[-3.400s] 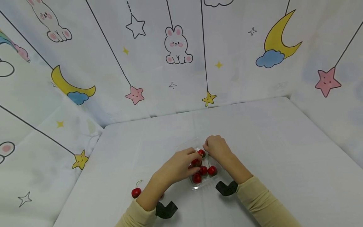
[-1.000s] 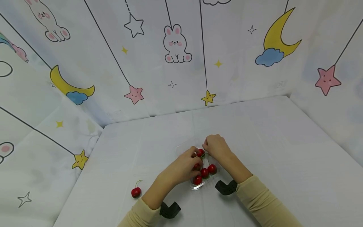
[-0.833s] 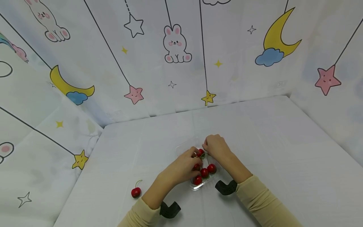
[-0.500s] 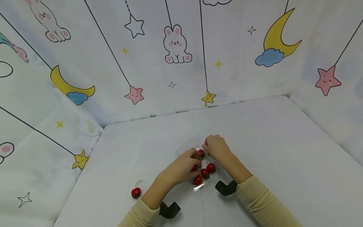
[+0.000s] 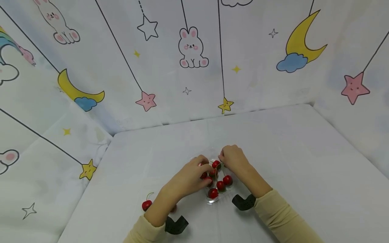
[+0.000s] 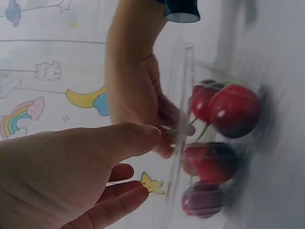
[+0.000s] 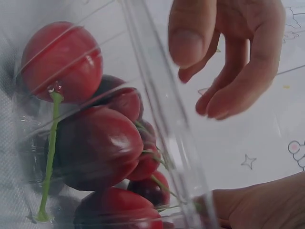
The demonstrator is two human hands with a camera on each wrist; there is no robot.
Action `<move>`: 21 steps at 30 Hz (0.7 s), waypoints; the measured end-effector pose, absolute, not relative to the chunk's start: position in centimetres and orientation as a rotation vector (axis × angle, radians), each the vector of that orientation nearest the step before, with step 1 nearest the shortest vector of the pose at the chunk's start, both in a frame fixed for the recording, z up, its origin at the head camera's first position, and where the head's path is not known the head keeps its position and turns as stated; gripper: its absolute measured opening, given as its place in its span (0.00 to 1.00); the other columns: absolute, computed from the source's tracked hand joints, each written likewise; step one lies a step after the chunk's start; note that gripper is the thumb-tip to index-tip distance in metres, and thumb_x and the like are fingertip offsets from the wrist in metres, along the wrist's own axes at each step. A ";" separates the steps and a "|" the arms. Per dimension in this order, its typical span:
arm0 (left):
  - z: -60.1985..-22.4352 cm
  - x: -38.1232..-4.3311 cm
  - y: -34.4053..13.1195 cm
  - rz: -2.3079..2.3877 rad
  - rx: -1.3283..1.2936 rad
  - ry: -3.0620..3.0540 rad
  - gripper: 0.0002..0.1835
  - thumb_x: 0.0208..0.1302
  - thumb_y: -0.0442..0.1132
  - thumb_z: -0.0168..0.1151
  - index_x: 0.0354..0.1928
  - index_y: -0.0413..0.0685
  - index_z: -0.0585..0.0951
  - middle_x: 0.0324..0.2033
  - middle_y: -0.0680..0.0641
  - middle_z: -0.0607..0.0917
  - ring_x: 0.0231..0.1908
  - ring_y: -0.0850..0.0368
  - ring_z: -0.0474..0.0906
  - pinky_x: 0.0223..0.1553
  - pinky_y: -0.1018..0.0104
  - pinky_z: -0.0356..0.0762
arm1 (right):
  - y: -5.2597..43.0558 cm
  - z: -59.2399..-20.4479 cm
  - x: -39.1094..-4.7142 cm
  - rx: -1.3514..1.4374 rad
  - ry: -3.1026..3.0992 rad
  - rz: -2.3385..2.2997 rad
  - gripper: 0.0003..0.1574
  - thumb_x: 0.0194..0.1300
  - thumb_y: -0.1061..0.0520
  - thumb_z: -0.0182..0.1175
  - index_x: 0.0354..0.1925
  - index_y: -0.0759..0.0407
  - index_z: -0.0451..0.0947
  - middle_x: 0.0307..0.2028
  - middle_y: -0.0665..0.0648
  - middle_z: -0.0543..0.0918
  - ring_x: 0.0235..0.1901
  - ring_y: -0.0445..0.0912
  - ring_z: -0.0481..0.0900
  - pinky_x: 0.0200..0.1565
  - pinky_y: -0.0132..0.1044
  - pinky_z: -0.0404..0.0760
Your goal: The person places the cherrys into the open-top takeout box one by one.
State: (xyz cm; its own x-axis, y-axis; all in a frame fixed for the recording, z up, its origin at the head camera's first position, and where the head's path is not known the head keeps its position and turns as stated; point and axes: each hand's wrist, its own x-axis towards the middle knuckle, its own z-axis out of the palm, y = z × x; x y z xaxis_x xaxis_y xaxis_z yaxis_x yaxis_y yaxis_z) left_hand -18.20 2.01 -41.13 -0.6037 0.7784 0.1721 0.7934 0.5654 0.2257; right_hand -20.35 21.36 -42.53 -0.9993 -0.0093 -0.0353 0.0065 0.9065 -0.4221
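A clear plastic box [image 5: 212, 201] with several red cherries [image 7: 102, 148] stands near the middle of the table. In the head view my left hand [image 5: 189, 177] is over the box's left side. Both wrist views show its thumb and fingers apart, with nothing between them. My right hand [image 5: 233, 158] grips the box's far right rim with curled fingers; part of the grip is hidden in the head view. Green stems lie close to those fingers. One stemmed cherry [image 5: 147, 205] lies outside the box, left of my left forearm. Another cherry [image 5: 173, 209] is partly hidden by that forearm.
The white table [image 5: 273, 141] ends at a cloth backdrop [image 5: 170, 67] printed with rabbits, moons and stars. A faint clear lid [image 5: 209, 152] appears behind the box. Dark curved pieces [image 5: 244, 202] sit at both wrists.
My left hand has drawn back a little up and left from among the cherries, uncovering more of them. A cherry by the left forearm shows again. My right hand stays at the rim.
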 end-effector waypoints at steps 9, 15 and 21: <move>-39.8 -18.2 -1.8 -0.439 -1.229 -2.722 0.15 0.57 0.43 0.68 0.47 0.54 0.81 0.47 0.52 0.77 0.45 0.60 0.75 0.48 0.67 0.79 | 20.7 -42.7 -20.5 0.037 2.998 -0.686 0.12 0.64 0.55 0.59 0.33 0.63 0.82 0.21 0.53 0.79 0.21 0.43 0.72 0.23 0.30 0.72; -39.6 -18.1 -4.0 -0.432 -1.142 -2.746 0.16 0.56 0.42 0.69 0.47 0.55 0.81 0.47 0.53 0.77 0.46 0.60 0.75 0.49 0.66 0.78 | 20.8 -42.5 -20.4 0.058 2.965 -0.720 0.11 0.65 0.55 0.59 0.34 0.63 0.81 0.21 0.53 0.79 0.21 0.43 0.74 0.22 0.30 0.72; -39.9 -18.1 -6.2 -0.440 -1.107 -2.731 0.15 0.55 0.41 0.69 0.46 0.54 0.80 0.46 0.54 0.77 0.43 0.60 0.76 0.45 0.67 0.78 | 21.0 -42.6 -20.3 0.058 2.954 -0.753 0.11 0.65 0.55 0.59 0.34 0.63 0.81 0.20 0.53 0.79 0.20 0.42 0.74 0.23 0.30 0.72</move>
State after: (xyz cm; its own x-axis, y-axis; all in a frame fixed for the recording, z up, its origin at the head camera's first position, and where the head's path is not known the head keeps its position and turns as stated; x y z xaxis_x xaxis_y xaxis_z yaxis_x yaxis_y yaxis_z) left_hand -18.15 -6.17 -39.89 -0.7127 0.6526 0.2572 0.7004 0.6825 0.2091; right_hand -20.30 21.03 -42.63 -0.9950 0.0139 -0.0986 0.0594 0.8776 -0.4758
